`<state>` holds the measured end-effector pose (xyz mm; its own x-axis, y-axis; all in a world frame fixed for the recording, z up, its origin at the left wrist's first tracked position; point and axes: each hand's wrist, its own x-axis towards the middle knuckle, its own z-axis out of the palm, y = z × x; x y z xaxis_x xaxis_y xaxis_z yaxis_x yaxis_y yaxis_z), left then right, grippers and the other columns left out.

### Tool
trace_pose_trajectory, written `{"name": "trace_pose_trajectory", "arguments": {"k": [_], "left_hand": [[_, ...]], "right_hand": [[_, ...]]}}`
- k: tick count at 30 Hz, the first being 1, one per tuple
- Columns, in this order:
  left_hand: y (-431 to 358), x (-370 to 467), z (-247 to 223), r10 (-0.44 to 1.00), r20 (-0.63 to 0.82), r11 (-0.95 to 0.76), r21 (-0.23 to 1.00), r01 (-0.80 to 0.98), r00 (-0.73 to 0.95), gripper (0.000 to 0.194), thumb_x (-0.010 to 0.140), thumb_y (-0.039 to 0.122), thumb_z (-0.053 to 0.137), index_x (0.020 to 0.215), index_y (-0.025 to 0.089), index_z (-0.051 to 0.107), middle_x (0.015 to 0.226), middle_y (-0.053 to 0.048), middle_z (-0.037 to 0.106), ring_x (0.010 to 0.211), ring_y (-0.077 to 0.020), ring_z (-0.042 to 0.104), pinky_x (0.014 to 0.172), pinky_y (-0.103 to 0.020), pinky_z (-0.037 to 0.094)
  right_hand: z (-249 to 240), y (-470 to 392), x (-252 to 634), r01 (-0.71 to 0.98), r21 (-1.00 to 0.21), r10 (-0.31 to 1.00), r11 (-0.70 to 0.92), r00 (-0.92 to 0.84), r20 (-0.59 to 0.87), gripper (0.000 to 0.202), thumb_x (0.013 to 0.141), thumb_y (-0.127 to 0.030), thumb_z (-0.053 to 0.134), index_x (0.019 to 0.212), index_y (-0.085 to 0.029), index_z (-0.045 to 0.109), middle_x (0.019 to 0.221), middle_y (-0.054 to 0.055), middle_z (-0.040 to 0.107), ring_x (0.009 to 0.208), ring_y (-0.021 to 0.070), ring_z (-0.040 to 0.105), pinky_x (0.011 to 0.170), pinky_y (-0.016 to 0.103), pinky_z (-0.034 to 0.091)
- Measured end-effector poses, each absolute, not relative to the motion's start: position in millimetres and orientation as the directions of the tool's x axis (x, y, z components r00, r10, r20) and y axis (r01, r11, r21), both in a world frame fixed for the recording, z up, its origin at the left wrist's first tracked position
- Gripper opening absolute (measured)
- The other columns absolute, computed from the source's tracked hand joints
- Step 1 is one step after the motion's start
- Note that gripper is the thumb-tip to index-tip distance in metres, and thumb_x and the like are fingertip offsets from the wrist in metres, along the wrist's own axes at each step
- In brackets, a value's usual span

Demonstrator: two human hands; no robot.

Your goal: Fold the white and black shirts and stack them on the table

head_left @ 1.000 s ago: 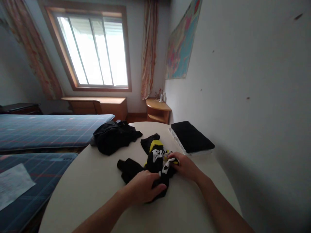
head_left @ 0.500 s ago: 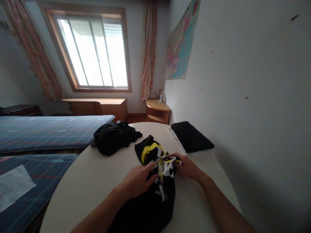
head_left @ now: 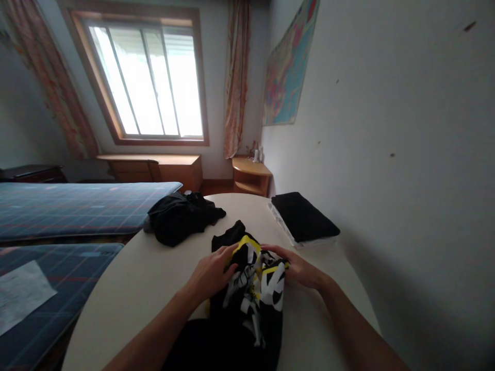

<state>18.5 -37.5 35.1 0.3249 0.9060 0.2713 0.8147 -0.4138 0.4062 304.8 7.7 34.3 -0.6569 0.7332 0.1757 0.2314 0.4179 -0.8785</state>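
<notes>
A black garment with a yellow and white print (head_left: 253,288) lies rumpled on the near half of the round table (head_left: 127,288), its lower end running out of the picture. My left hand (head_left: 212,273) grips the cloth at the garment's left side, thumb and fingers closed on a fold. On the opposite side my right hand (head_left: 296,265) pinches the printed edge, its fingertips partly hidden by fabric. The printed part is raised in folds between both hands. Which part of the garment each hand holds, I cannot tell.
A crumpled black garment (head_left: 181,219) sits at the table's far left. Folded black cloth (head_left: 303,216) on a pale sheet lies far right, near the white wall (head_left: 417,206). Plaid mattresses (head_left: 77,208) border the left side, with a paper (head_left: 25,293) on the nearer one.
The printed cloth has been spread wider, so more white and yellow shows. My left hand has moved left and slightly away from me; my right hand has shifted slightly right.
</notes>
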Motion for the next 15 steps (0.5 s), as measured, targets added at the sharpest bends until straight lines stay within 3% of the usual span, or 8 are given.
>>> {"name": "trace_pose_trajectory", "arguments": {"k": [3,6,7,9,12,15], "left_hand": [[-39.6,18.0,43.5,0.945,0.131,-0.326,0.408,0.853,0.298,0.037,0.094,0.038,0.053,0.129,0.028,0.06,0.092,-0.004,0.075,0.084,-0.0241,0.071,0.073,-0.031,0.05],[-39.9,15.7,50.1,0.951,0.082,-0.307,0.381,0.872,0.299,0.03,0.097,0.046,0.047,0.1,0.028,0.071,0.077,-0.002,0.073,0.072,-0.022,0.069,0.065,-0.029,0.046],[-39.2,14.1,50.5,0.956,0.107,-0.292,0.37,0.882,0.272,0.031,0.097,0.045,0.046,0.096,0.027,0.071,0.079,-0.003,0.073,0.073,-0.0216,0.069,0.066,-0.029,0.046],[-36.3,9.7,47.8,0.96,0.213,-0.248,0.351,0.903,0.181,0.026,0.096,0.04,0.05,0.107,0.027,0.069,0.096,-0.005,0.075,0.087,-0.0231,0.069,0.074,-0.031,0.048],[-30.7,2.0,36.8,0.945,0.314,-0.199,0.348,0.916,0.086,0.049,0.089,0.033,0.061,0.137,0.025,0.053,0.13,-0.011,0.065,0.115,-0.0283,0.062,0.091,-0.037,0.047],[-25.9,-3.5,25.0,0.961,0.257,-0.186,0.335,0.924,0.1,0.057,0.084,0.029,0.066,0.139,0.02,0.051,0.121,-0.014,0.069,0.114,-0.0307,0.062,0.094,-0.041,0.047]], "right_hand": [[31.9,7.4,301.3,0.288,-0.855,0.744,0.431,-0.65,0.157,0.067,0.081,-0.038,0.073,0.143,-0.023,0.05,0.141,0.011,0.057,0.125,0.0278,0.057,0.108,0.046,0.044],[29.1,8.1,298.6,0.42,-0.734,0.761,0.533,-0.618,0.199,0.069,0.073,-0.035,0.079,0.137,-0.021,0.057,0.135,0.012,0.061,0.126,0.0312,0.055,0.11,0.048,0.04],[28.6,8.2,297.9,0.441,-0.704,0.755,0.557,-0.622,0.208,0.068,0.072,-0.033,0.079,0.136,-0.022,0.059,0.134,0.012,0.062,0.126,0.0317,0.055,0.11,0.049,0.04],[29.0,7.6,296.5,0.441,-0.687,0.743,0.577,-0.633,0.218,0.065,0.072,-0.031,0.078,0.135,-0.023,0.06,0.133,0.011,0.063,0.124,0.0308,0.056,0.109,0.048,0.041],[32.0,5.3,294.6,0.406,-0.717,0.733,0.567,-0.645,0.215,0.059,0.074,-0.027,0.075,0.132,-0.022,0.062,0.128,0.01,0.066,0.116,0.0274,0.061,0.105,0.044,0.046],[34.6,4.2,293.6,0.393,-0.734,0.739,0.553,-0.638,0.215,0.05,0.077,-0.024,0.072,0.126,-0.021,0.065,0.118,0.008,0.071,0.107,0.0249,0.065,0.1,0.041,0.049]]}}
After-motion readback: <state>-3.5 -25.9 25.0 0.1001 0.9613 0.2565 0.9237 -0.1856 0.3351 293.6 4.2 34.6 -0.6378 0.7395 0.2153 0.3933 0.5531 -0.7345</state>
